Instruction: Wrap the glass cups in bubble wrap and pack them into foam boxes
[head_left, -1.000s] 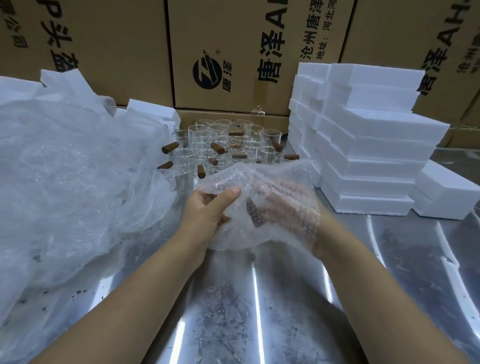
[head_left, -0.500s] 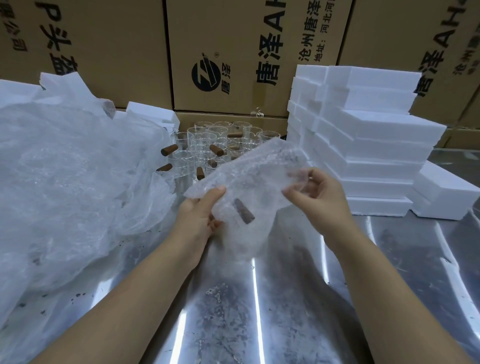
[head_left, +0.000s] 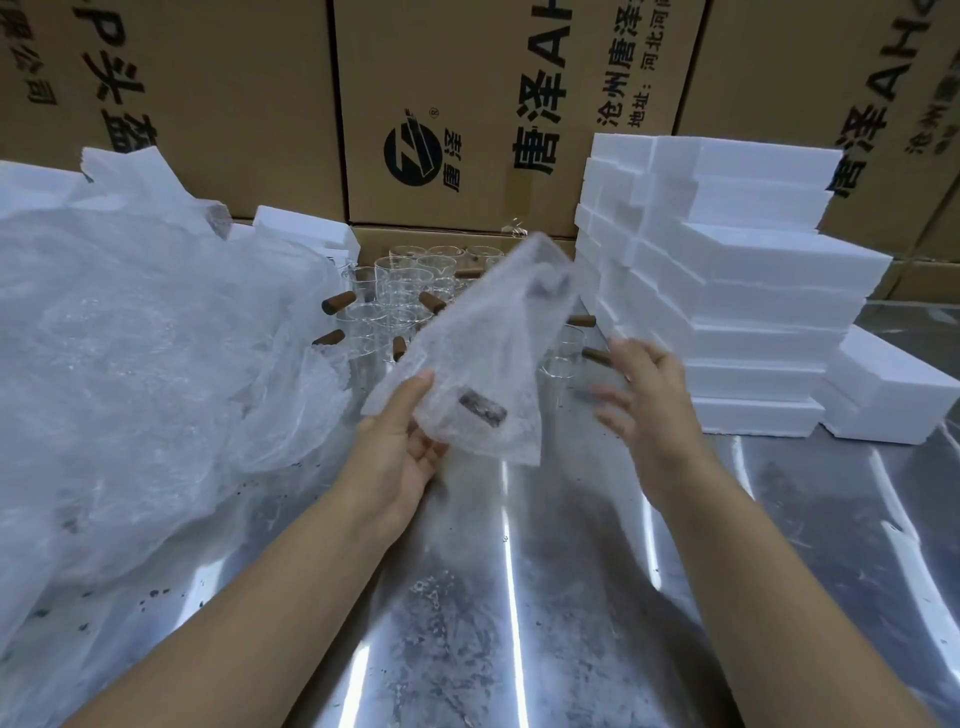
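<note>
**A:** Where is the cup found?

**B:** A glass cup (head_left: 483, 410) is held above the middle of the counter (head_left: 519, 597), inside a bubble wrap sheet (head_left: 493, 343). Only its brown handle is made out through the film; the glass body cannot be traced.

**A:** How is the sheet laid?

**B:** Its long axis is run from the left hand (head_left: 400, 457) up and away toward the far edge. The upper end is raised free in the air and is blurred.

**A:** And the hands?

**B:** The lower end is gripped by the left hand, thumb on top and fingers beneath. The right hand (head_left: 644, 410) is spread wide just right of the sheet. Nothing is held by it, and no contact with the film is seen. The hands are set apart, with the sheet between them.

**A:** What is called for next?

**B:** Probably the free end is to be caught by the right hand, which is the nearer one, and folded back over the cup.

**A:** And further out?

**B:** Unwrapped glass cups (head_left: 405, 291) are grouped at the far edge. A heap of bubble wrap (head_left: 145, 353) is piled along the left edge. Foam boxes (head_left: 743, 291) are stacked at the far right corner, with cartons (head_left: 467, 104) behind.
</note>
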